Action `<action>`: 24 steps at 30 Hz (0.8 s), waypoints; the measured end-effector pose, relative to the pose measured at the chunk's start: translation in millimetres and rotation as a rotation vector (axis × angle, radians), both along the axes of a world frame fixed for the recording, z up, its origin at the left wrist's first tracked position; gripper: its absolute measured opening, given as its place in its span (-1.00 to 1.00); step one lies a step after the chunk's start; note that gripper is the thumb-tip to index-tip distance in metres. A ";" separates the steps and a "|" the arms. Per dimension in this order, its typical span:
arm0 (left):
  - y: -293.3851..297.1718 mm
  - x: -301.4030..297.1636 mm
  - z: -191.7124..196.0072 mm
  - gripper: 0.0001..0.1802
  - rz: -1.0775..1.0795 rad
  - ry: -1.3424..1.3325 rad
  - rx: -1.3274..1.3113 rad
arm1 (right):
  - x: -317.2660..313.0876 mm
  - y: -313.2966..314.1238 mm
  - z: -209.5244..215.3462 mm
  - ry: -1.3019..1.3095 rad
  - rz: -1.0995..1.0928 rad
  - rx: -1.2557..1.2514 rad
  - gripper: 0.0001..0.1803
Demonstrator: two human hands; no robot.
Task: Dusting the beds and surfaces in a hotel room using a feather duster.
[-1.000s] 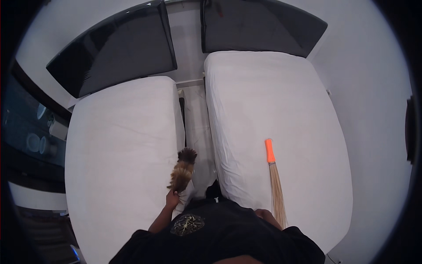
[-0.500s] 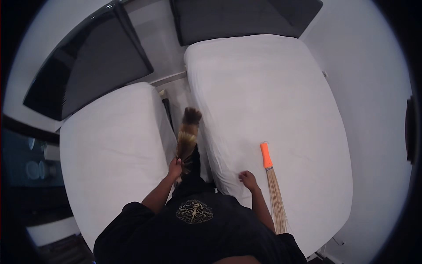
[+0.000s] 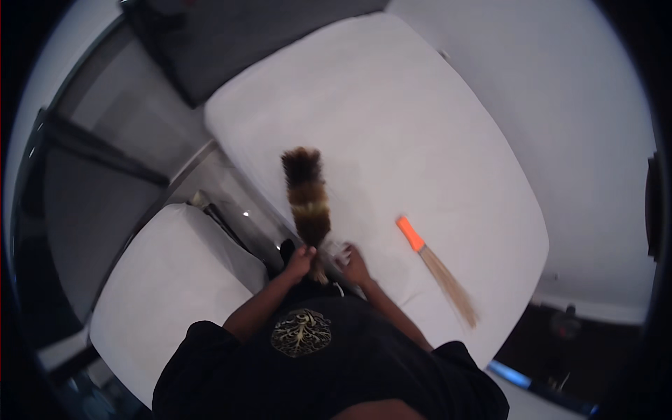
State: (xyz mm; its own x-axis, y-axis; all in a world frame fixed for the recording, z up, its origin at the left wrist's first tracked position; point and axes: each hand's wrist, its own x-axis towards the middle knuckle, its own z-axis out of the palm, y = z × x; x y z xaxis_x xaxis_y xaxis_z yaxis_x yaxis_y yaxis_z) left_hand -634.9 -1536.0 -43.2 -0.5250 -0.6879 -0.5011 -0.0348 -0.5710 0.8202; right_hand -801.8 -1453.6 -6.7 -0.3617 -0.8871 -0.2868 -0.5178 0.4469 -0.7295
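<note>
Near the centre of the frame the left hand (image 3: 301, 260) is clamped around the handle of a brown feather duster (image 3: 306, 196), whose fluffy head lies up over the white bed (image 3: 434, 126) filling the upper middle. The right hand (image 3: 355, 264) rests on the bed's edge just beside it, fingers seemingly spread flat and holding nothing. A straw broom with an orange handle (image 3: 437, 269) lies on the bed to the right of centre, apart from both hands, and a second white bed (image 3: 161, 294) sits at lower left.

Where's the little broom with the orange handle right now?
In the head view, the broom lies flat on the right-hand bed, near its lower edge, to the right of the right hand and apart from it, orange handle pointing up-left.
</note>
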 end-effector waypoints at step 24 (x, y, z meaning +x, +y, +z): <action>66.0 -80.7 50.6 -0.73 -0.089 -0.118 0.019 | -211.7 169.3 37.2 0.420 -0.071 0.297 -0.37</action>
State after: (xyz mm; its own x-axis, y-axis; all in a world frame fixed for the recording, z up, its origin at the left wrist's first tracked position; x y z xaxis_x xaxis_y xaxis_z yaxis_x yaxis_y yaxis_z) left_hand -715.6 -1470.0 7.5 -0.5203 -0.6306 -0.5758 -0.1818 -0.5770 0.7963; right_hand -1013.6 -1284.2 30.5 -0.5558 -0.7588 -0.3397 -0.6999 0.6476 -0.3014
